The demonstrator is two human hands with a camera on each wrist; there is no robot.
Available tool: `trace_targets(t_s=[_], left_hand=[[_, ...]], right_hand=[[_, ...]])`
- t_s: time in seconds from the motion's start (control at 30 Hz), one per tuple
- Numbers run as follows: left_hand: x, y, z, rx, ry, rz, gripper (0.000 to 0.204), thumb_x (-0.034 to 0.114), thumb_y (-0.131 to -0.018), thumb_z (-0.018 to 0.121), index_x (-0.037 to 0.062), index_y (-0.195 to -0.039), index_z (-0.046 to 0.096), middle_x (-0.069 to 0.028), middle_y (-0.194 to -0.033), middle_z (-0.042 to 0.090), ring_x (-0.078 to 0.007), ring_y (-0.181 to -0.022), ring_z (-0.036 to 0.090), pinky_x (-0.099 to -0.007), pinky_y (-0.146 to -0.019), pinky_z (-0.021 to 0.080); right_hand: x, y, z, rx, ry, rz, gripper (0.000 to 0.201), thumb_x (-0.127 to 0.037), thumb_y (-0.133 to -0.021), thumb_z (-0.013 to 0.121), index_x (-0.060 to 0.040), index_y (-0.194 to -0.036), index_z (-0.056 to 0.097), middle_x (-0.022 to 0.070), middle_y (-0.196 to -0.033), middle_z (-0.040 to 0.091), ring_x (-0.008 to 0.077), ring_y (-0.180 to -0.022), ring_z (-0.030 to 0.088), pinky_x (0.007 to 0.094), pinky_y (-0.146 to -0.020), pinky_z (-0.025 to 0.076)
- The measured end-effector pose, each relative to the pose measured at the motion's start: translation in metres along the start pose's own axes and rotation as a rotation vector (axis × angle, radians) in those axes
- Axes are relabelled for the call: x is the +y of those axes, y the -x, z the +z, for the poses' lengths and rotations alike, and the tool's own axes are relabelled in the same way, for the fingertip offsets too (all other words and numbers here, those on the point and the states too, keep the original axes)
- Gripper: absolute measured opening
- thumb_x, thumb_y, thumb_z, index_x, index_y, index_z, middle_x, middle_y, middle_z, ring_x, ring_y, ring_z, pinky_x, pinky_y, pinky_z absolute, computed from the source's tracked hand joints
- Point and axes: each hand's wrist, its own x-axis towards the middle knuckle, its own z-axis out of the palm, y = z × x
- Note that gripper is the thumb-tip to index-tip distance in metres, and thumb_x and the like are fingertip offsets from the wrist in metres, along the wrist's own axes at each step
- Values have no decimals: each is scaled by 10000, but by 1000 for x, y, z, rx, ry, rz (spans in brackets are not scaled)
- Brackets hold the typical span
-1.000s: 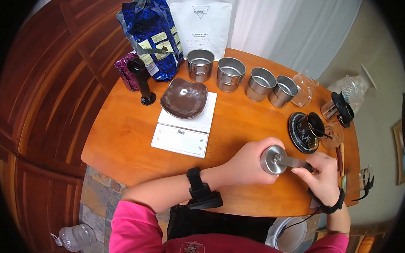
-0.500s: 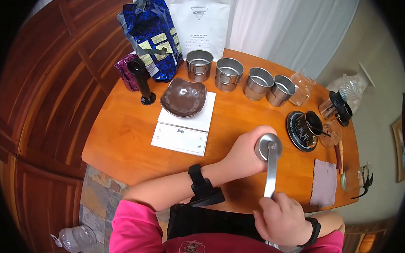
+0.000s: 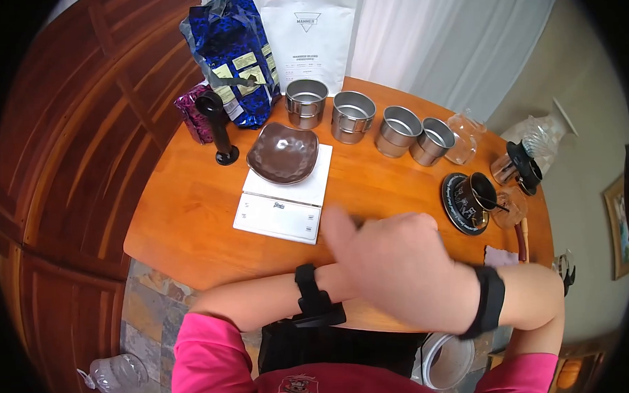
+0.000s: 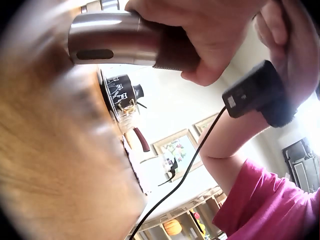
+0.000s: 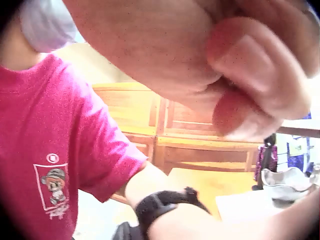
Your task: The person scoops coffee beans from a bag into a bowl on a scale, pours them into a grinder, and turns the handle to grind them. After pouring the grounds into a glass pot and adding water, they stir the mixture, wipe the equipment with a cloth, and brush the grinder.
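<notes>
My left hand [image 4: 210,35] grips the body of a metal hand coffee grinder [image 4: 112,37], which shows a dark oval window. In the head view my right hand [image 3: 411,276], blurred, passes over the left and hides most of it and the grinder. The right fingers [image 5: 255,65] are curled at the end of the grinder's crank handle [image 5: 301,131], seen in the right wrist view. Beyond the hands, a brown dish [image 3: 284,154] sits on a white scale [image 3: 277,216].
Several steel cups [image 3: 353,117] stand in a row at the back, before a white bag [image 3: 308,44] and a blue bag [image 3: 237,60]. A black tube-shaped stand [image 3: 220,130] is at left. To the right are a black cup [image 3: 478,191] on a saucer and a folded cloth [image 3: 501,256].
My right hand has swung the crank from the right, toward my body, then round to the left over the grinder. The left hand keeps its hold near the same place.
</notes>
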Motion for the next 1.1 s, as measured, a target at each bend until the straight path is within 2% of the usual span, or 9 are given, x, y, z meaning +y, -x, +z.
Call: trace_targets(t_s=[0.1,0.13,0.23,0.37,0.53,0.67,0.77,1.03,1.1], left_hand=[[-4,5,4,49,193,-59,380,114,-605,686,50,-947,533,-108,-801,578,-284,-745,571,-337,-659,453],[6,2,-4,-83,-167,-116,393,89,-587,674,41,-950,530,-118,-844,584,-289,-781,572,-339,-686,455],[16,-2,-5,8,-87,-252,400,89,-580,669,45,-952,528,-107,-846,580,-272,-784,573,-337,-693,451],[19,-5,-7,-119,-123,-302,435,82,-595,704,54,-991,526,-59,-875,591,-174,-796,580,-291,-714,457],[20,-6,-9,-227,-179,-299,454,78,-587,709,59,-1002,526,-52,-880,580,-171,-795,581,-285,-712,461],[17,-7,-12,-357,-109,-318,460,99,-601,729,60,-1013,527,-45,-875,579,-153,-794,574,-277,-711,458],[19,-8,-14,-400,-83,-332,456,114,-614,739,61,-1014,528,-41,-873,578,-141,-794,570,-273,-712,455],[22,-6,-16,-417,-169,-276,472,98,-602,729,56,-1024,521,-30,-874,577,-114,-795,560,-267,-716,450],[20,-7,-18,-231,62,-390,491,80,-594,715,59,-1040,511,-20,-876,572,-102,-801,552,-261,-721,447]], right_hand=[[34,-22,8,-43,-57,164,183,-168,-759,563,-56,-789,422,87,-514,513,251,-468,559,365,-404,413],[49,-24,11,-34,-64,205,177,-166,-792,550,-41,-807,424,121,-535,519,301,-496,561,391,-429,428],[87,-17,13,-46,-184,262,159,-172,-853,507,-33,-843,430,170,-642,540,364,-644,548,418,-536,433],[110,0,14,-103,-331,420,150,-156,-846,491,-13,-800,483,163,-682,554,356,-707,557,420,-605,441],[134,23,29,54,-647,-12,107,-105,-816,531,0,-835,545,132,-877,521,278,-830,522,353,-698,436],[152,33,17,-64,-830,-120,174,-143,-752,655,-18,-843,573,94,-897,527,241,-841,521,330,-742,432],[149,39,12,-139,-840,-88,444,-290,-558,818,-44,-848,587,73,-892,532,235,-881,509,321,-767,424],[150,53,24,13,-714,-79,455,-358,-542,811,-44,-782,586,63,-783,527,227,-732,514,313,-640,423],[154,66,45,105,-769,27,443,-368,-547,808,-30,-709,573,63,-654,491,214,-609,490,296,-545,395]])
